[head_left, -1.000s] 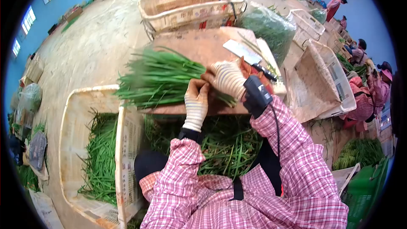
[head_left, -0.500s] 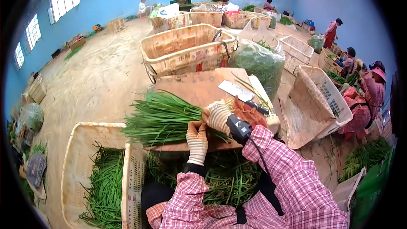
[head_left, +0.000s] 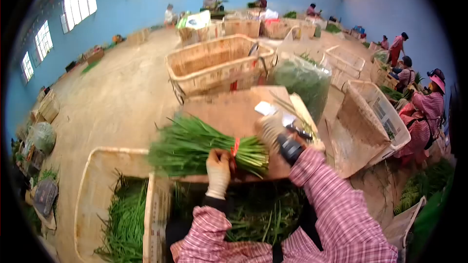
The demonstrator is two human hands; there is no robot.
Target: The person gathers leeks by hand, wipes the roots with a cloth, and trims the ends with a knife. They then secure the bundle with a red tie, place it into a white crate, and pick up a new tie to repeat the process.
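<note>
A bundle of long green chives (head_left: 195, 143) lies on a brown board (head_left: 219, 104), leaves to the left and pale stalk ends to the right. Around its stalks runs a red tie (head_left: 236, 147). My left hand (head_left: 218, 168), gloved with fingertips bare, is closed at the bundle's near side, just left of the tie. Past the stalk ends, my right hand (head_left: 271, 127) is smeared by motion and its fingers cannot be made out. Beside it, at the board's right, are a dark-handled tool (head_left: 299, 132) and a white paper (head_left: 265, 108).
Loose chives fill part of a crate (head_left: 84, 199) at my left. Beyond the board stand a large crate (head_left: 222, 80) and a clear bag of greens (head_left: 302, 80). A tilted crate (head_left: 390, 112) is at the right, near a seated person (head_left: 424, 112). Other people work farther back.
My right hand has left the bundle and moved right, past the stalk ends. The red tie now shows around the stalks. My left hand stays at the bundle; the whole view has shifted slightly.
</note>
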